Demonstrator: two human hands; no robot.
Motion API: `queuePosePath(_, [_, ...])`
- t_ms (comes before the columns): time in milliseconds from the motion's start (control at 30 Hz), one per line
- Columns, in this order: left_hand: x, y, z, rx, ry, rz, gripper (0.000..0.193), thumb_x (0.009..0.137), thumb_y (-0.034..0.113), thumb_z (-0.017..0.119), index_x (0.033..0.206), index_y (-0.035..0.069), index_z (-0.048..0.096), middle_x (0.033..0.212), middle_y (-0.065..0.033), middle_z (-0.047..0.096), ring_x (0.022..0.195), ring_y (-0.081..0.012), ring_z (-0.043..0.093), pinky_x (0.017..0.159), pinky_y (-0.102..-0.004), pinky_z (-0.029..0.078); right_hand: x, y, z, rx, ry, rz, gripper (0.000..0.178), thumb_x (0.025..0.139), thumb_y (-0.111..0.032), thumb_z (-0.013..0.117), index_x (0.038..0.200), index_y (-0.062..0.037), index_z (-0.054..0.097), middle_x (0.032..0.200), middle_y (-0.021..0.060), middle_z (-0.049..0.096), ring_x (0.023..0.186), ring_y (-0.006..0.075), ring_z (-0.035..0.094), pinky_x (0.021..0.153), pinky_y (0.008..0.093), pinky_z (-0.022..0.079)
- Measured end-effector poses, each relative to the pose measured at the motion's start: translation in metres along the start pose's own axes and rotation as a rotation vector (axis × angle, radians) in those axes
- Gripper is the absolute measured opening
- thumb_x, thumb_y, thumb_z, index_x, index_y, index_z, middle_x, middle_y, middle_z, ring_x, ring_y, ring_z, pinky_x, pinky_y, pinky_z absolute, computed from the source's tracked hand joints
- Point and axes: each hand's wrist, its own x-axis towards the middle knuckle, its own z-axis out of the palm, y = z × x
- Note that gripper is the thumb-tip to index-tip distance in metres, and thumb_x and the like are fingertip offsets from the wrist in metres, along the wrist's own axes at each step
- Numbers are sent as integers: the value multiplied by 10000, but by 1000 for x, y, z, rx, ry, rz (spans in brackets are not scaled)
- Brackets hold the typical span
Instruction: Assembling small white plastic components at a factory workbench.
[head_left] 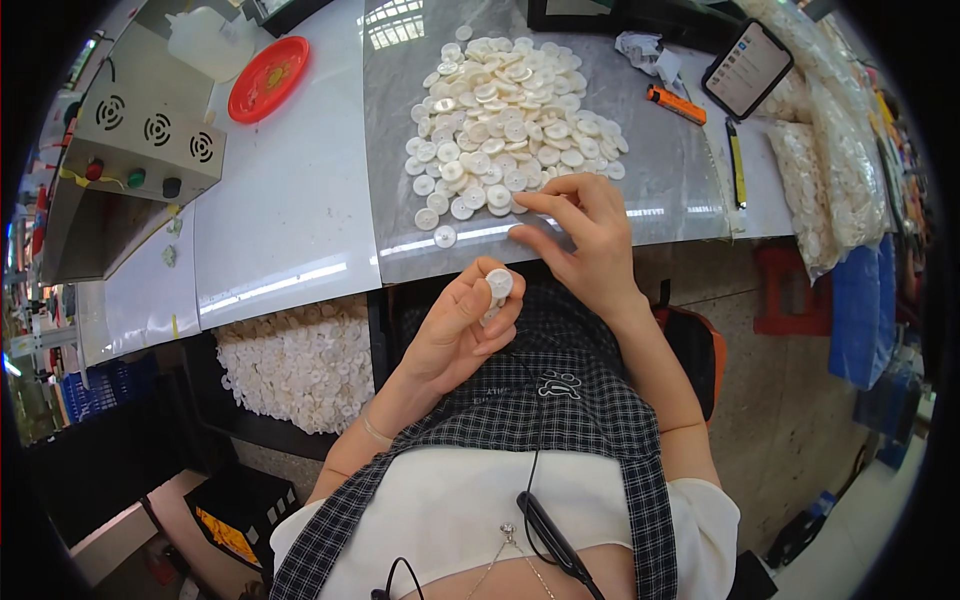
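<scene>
Discs [510, 105] of round white plastic lie heaped, apparently for easy reach; left hand [448, 325] pinches at least one, right hand [592, 238] parts thumb and fingertip alongside.

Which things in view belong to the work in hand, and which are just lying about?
In the work:
- white discs held in the left hand
- disc pile, right hand at its near edge
- bulk white pieces below the table, probably

Lying about, apparently:
- red dish
- phone
- orange cylinder
- slim yellow-and-black tool
- white bottle
</scene>
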Motion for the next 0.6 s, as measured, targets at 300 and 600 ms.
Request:
queuePosePath(300, [-2, -1, -11, -127, 24, 29, 482, 978, 401, 502, 1317, 61, 467, 1050, -45, 553, 654, -71, 410, 469, -167, 324, -18, 0, -10, -95, -6, -111, 378, 656, -177, 818, 1002, -93, 692, 982, 27, 638, 873, 212, 576, 709, 317, 466])
queuePosePath(600, [0, -1, 3, 275, 128, -7, 299, 987, 339, 509, 1128, 78, 477, 1064, -65, 512, 752, -94, 500, 531, -174, 389, -27, -10, -13, 469, -18, 218, 145, 760, 33, 710, 883, -36, 676, 904, 60, 663, 774, 168, 605, 714, 276, 472])
